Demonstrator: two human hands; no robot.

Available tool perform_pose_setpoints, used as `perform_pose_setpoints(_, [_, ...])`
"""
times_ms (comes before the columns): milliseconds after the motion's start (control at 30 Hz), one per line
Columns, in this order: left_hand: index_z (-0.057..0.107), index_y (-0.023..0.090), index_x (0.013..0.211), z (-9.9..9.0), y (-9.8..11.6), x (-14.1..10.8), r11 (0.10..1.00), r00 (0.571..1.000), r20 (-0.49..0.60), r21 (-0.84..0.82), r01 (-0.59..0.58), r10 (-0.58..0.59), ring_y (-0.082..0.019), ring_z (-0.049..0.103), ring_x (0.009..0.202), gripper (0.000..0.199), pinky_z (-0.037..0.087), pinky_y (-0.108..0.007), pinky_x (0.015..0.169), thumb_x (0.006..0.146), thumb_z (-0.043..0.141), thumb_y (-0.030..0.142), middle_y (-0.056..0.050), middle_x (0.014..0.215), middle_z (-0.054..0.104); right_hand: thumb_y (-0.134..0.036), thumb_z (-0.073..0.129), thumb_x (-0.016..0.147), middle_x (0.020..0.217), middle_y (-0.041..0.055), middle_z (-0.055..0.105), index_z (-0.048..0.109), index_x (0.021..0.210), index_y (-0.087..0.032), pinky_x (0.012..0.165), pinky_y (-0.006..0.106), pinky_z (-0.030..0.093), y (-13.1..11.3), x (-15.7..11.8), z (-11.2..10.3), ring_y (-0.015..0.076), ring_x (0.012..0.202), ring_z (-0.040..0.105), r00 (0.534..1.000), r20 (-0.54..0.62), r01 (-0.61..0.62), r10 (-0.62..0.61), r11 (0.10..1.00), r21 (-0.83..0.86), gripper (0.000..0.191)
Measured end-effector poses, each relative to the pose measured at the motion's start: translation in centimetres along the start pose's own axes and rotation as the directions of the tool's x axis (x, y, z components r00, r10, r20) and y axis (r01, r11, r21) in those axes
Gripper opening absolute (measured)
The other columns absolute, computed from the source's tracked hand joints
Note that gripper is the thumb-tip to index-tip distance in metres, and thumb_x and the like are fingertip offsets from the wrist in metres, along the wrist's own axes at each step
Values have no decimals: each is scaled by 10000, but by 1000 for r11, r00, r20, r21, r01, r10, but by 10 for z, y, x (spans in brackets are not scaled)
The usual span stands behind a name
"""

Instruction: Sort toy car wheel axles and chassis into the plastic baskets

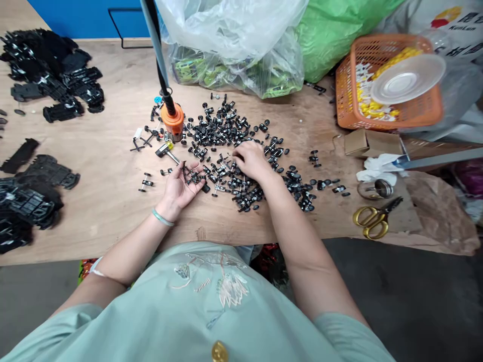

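While molded black plastic parts, ridged and angular, lie piled at the far left, more flat, slotted chassis-like shapes are stacked nearer the front edge. Next comes a cylindrical orange tool, hanging upright on a dark cord, with a small yellow-and-black tool with a metal shaft just in front of it.

The left hand is turned palm up, its fingers loosely curled around a few small wheeled pieces; a smooth pale green bangle circles the wrist. Round black wheels on thin metal axles make up the loose heap spread beside and beyond both hands. The right hand is palm down over it, thumb and fingertips drawn together; whether they grip a piece, I cannot tell.

Behind the heap, a crinkled clear bag shows lime-green shapes inside, beside a glossy green bag. Farther right, a latticed orange basket holds yellow and white bits under a round translucent lid. Below it are a cardboard box, a ring-shaped roll, gold-handled scissors and wrinkled brown paper.

The table is pale, grained wood with scuffs, a blue panel behind its left part. The floor is dark gray.
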State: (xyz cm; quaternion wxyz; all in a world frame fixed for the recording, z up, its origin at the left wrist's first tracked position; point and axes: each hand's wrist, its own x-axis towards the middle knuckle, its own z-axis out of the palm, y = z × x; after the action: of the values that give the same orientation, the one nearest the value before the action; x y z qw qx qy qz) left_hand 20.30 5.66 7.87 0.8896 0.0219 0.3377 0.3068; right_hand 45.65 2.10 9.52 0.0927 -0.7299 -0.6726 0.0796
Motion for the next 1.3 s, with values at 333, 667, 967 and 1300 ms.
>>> perform_pose_setpoints(333, [713,104,1071,-1,-1,-2,999,1000,-14,48,12,-11,-224,776,798,434,654,-336,714,1090,373,374,-125,866,777,-251,665,929,1103,170,724,784,930,-159,1042,554,388,-50,18,11,376,1174,530,979,87,-164,183,968,-188,150])
perform_pose_setpoints(667, [710,116,1062,-4,-6,-1,999,1000,30,32,-3,2,-225,787,901,411,664,-340,786,1083,380,360,-136,958,793,-215,653,865,935,83,727,688,753,-221,1095,547,304,-39,11,13,317,1073,550,975,-106,-192,193,981,19,118])
perform_pose_setpoints(967, [715,133,1069,2,-16,-1,998,998,1,26,60,-60,-218,779,915,367,665,-394,885,1083,400,321,-125,992,799,-269,599,994,1161,71,760,763,1143,-251,990,425,490,-70,-38,4,264,1073,636,993,-114,17,28,927,374,223])
perform_pose_setpoints(1300, [681,133,1240,4,-9,-9,998,997,-45,14,68,-67,-253,789,949,358,679,-411,819,1065,425,312,-150,1037,792,-218,583,967,1136,147,733,819,971,-194,998,495,385,-25,9,7,349,1133,554,985,22,-165,174,960,-225,238])
